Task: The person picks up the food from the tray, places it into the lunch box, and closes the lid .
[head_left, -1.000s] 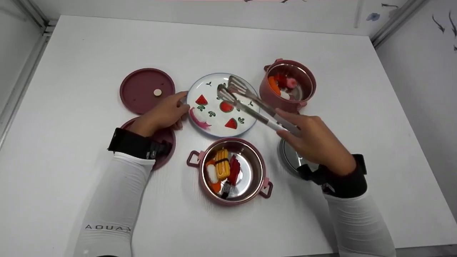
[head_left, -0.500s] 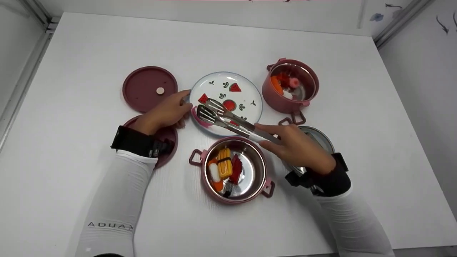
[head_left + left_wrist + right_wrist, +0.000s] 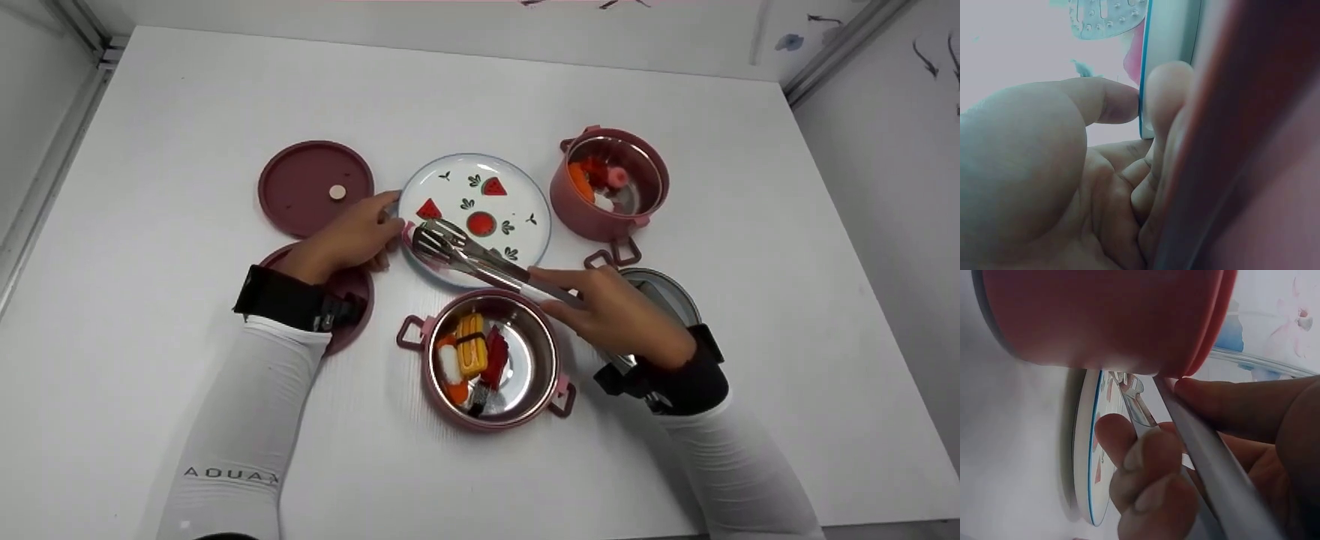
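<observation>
Operator's left sleeve [image 3: 244,412] white, dark lettering [image 3: 231,473] toward 7 o'clock. Right sleeve [image 3: 742,457] white, wrinkled. 2 black wrist straps [image 3: 274,300]: left module [image 3: 343,310] at 3 o'clock, right module [image 3: 616,379] at 9.

The left hand [image 3: 349,235] holds the near rim of a patterned plate [image 3: 459,178] to its right. The right hand [image 3: 611,311] grips metal tongs [image 3: 491,266], their slotted heads beside the left hand, partly covering a pink piece [image 3: 409,232]. Beyond the right hand stands a pot [image 3: 589,217] of toy food; another pot [image 3: 491,424] stands to its left, nearer the person. One dark red lid [image 3: 296,180] lies beyond the left hand.
</observation>
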`<move>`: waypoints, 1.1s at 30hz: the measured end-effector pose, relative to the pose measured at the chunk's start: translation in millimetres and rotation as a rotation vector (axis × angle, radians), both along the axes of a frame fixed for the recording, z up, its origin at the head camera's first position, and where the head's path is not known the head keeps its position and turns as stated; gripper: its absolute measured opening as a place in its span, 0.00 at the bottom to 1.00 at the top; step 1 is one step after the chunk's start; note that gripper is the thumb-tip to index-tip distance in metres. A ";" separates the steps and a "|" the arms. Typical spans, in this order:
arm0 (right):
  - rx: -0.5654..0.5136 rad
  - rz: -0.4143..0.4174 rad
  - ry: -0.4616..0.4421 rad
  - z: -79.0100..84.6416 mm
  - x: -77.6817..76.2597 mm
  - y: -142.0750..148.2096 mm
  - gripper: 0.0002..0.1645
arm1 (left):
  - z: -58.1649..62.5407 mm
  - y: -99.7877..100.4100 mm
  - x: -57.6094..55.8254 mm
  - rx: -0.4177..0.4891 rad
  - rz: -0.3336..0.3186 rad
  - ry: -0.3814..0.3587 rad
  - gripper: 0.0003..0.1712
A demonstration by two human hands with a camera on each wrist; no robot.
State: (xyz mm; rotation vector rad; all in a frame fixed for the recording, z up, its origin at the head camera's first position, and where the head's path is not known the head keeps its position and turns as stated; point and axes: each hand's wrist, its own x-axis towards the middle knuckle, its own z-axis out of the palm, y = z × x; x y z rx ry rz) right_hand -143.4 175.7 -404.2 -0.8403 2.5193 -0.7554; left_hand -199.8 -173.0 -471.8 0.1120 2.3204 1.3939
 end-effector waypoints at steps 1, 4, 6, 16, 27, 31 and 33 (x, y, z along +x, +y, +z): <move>-0.002 -0.005 0.008 0.2 -0.2 0.1 0.27 | 0.1 -0.3 -0.5 -0.001 -0.002 -0.003 0.28; -0.014 -0.036 0.039 4.1 -1.6 1.7 0.26 | 1.6 -1.5 -2.0 0.000 -0.003 0.003 0.28; -0.020 -0.058 0.081 8.5 -3.1 4.5 0.26 | 3.0 -2.5 -2.7 -0.008 0.000 0.011 0.27; -0.077 -0.270 0.219 40.7 -6.0 46.0 0.28 | 8.5 -2.7 -0.1 -0.041 -0.001 -0.022 0.30; -0.008 -0.509 0.242 60.2 -10.3 85.7 0.28 | 8.8 -4.7 -1.2 -0.038 0.004 -0.023 0.30; 0.024 -0.520 0.261 62.2 -11.7 90.5 0.28 | 9.8 -4.7 -1.2 -0.044 0.009 -0.027 0.30; 0.031 -0.521 0.252 63.4 -11.0 91.1 0.29 | 9.7 -4.1 -1.5 -0.045 0.006 -0.026 0.30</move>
